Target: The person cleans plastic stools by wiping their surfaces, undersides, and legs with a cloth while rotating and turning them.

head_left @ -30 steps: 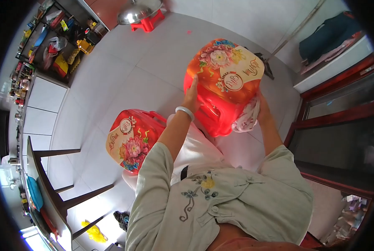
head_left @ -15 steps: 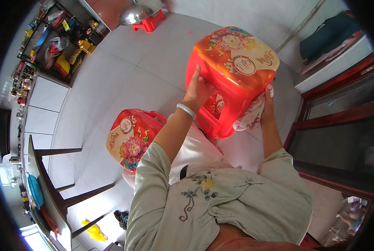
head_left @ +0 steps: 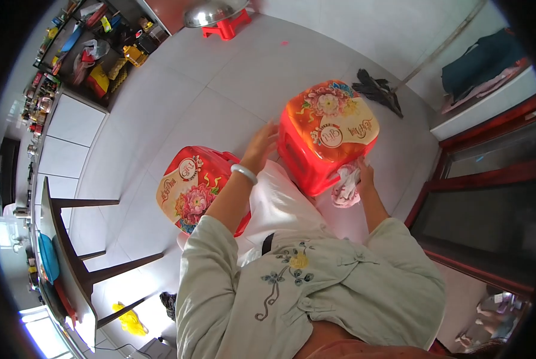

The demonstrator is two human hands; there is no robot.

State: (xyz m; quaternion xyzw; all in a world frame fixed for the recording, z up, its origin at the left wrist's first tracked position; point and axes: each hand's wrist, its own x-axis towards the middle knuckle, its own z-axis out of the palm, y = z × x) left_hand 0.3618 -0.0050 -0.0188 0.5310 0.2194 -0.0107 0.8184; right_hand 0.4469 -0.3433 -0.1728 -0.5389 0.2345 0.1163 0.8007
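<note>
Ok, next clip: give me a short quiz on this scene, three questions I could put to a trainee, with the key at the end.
1. Multiple choice: what does the right hand hold?
a) a yellow bottle
b) a pink and white cloth
c) a metal lid
2. Short answer: which hand's wrist wears the pale bangle?
3. True or false: the red stool between the hands and the red stool farther left both have flowers printed on their seats.

Key:
1. b
2. The left hand
3. True
</note>
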